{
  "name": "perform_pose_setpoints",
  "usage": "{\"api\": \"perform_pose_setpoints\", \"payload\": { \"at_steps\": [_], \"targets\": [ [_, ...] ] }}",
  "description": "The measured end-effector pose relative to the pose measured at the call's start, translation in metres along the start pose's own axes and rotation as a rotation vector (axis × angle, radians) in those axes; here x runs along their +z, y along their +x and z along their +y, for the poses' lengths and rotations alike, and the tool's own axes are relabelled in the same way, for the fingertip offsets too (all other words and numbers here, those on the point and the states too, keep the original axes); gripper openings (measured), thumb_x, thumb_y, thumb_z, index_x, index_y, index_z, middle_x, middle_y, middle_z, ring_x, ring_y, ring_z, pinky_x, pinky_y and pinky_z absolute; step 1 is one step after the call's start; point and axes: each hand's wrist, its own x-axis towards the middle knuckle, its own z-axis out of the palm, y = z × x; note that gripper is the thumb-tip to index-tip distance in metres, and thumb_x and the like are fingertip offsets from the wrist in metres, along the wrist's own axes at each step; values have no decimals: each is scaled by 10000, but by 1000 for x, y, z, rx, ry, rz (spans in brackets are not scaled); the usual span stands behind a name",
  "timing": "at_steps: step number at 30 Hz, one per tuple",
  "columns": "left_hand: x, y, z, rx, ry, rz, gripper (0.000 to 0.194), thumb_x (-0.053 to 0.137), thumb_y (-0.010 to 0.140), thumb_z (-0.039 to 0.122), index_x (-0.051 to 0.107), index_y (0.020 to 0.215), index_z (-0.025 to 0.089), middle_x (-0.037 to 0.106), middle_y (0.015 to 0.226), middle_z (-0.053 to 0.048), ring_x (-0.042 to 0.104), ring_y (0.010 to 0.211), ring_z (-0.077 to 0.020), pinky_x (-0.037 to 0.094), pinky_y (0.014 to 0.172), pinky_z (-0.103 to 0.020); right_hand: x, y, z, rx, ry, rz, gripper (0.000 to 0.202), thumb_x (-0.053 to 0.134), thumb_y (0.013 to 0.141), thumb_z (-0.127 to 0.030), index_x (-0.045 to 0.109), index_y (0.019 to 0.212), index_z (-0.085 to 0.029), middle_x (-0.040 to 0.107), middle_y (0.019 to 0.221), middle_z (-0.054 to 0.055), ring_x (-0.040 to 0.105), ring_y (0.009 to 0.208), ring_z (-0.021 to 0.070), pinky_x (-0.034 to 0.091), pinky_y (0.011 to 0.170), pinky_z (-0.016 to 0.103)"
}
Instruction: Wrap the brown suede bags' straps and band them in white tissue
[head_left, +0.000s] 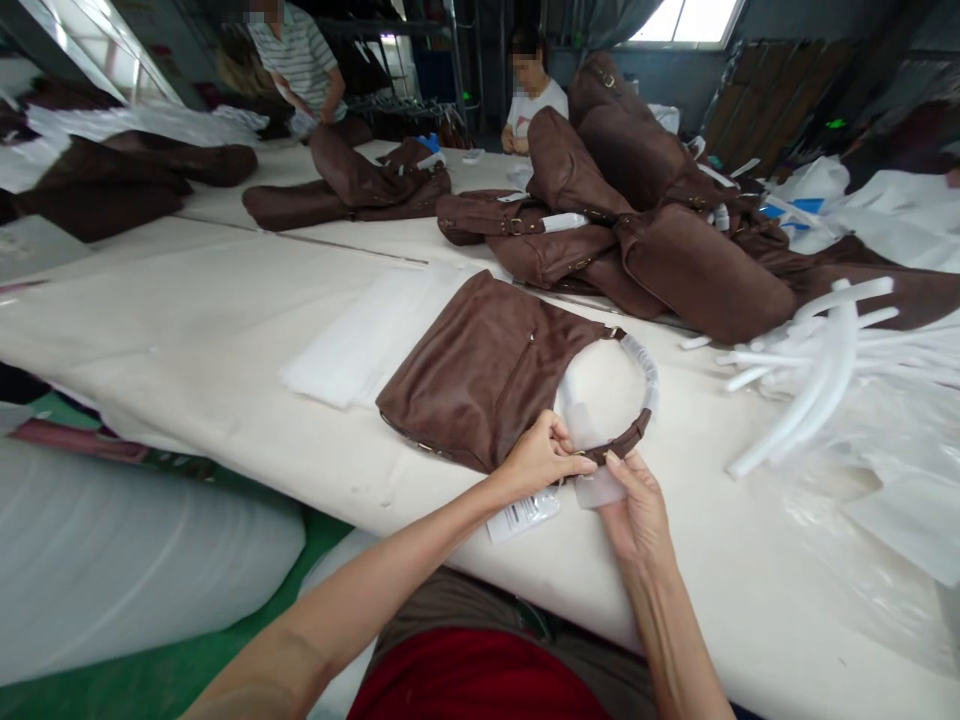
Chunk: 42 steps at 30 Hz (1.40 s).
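Here, a brown handbag [480,370] lies on its side near the front edge of the pale desk [187,310], its body toward the left and its shoulder strap [627,438] looping out to the right. The left hand [551,448] pinches the strap between thumb and fingers close to where it meets the bag, at a small piece of metal hardware. The right hand [637,505] grips the same strap just beside it, thumb on top; its fingers are partly hidden underneath. A translucent slip [600,488] sits under the strap, between the two hands, and the far stretch of the loop is wrapped in a whitish cover [643,368]. Below the left hand, a white printed tag [523,515] rests at the desk edge, its lettering too small to read. Thin white sheets [352,340] lie flat to the left of the bag, partly beneath it. Beyond, more brown bags [705,270] are heaped across the desk, and white tubes [817,400] lie in a loose bundle on the right, beside crumpled clear plastic [832,540]. Across the desk are a person in a striped shirt [296,60] and another in a white top [538,105]. At lower left, a big whitish roll [150,540] stands out against the green floor [225,650].
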Motion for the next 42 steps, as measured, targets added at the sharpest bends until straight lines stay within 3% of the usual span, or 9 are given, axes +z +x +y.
{"api": "perform_pose_setpoints", "payload": {
  "at_steps": [2,4,6,10,16,22,31,35,42],
  "targets": [
    [-1,2,0,-14,-110,78,808,947,478,317,443,1100,206,581,1036,-36,590,861,-150,481,733,-275,2,-1,2,-4,15,6,362,819,707,-247,719,1055,-244,761,1042,21,698,934,183,542,909,349],
    [-5,4,3,-48,-227,43,950,970,430,297,426,1204,212,563,1207,-92,593,1025,-184,500,835,-306,1,-1,2,3,25,14,362,821,709,-255,717,1055,-249,760,1051,18,696,965,181,536,941,360],
    [-10,6,9,-105,-294,-61,867,962,461,333,493,1173,175,617,1177,-111,618,1029,-194,499,862,-313,1,1,2,21,35,26,365,833,693,-254,719,1040,-248,762,1048,12,697,970,175,534,954,354],
    [-15,8,17,-172,-290,-197,576,939,519,368,646,940,105,718,907,-96,676,801,-177,516,786,-306,0,5,-1,47,43,49,328,856,657,-229,725,958,-237,763,1013,1,696,945,161,554,910,311],
    [-4,5,9,-133,-263,-90,511,933,495,282,563,823,156,671,697,26,639,624,-121,459,580,-206,-12,-4,-14,74,-132,106,331,908,606,-275,717,864,-193,753,888,-1,680,763,135,579,678,233],
    [0,4,15,-141,-253,-86,497,912,474,193,590,848,136,679,703,22,644,646,-125,479,609,-212,-28,-17,-21,202,-400,94,423,941,543,-373,672,777,-146,714,760,7,661,653,145,611,596,275],
    [-1,11,14,-215,-188,-119,511,919,472,222,580,846,140,716,695,-24,654,608,-152,491,612,-259,-35,-21,-14,103,-270,202,420,944,536,-381,625,714,-175,671,649,-24,627,516,119,611,454,240],
    [-5,14,12,-229,-147,-198,426,931,470,260,660,758,102,721,693,-54,640,616,-141,471,633,-249,-37,-26,-16,126,-335,166,426,948,531,-395,638,723,-175,673,676,-25,651,570,129,628,484,246],
    [-5,15,13,-197,-127,-281,415,879,568,303,735,897,95,751,844,-82,663,738,-170,504,729,-283,-32,-19,-15,146,-372,135,429,940,527,-400,649,739,-165,690,697,-11,640,594,129,621,500,251]
  ]
}}
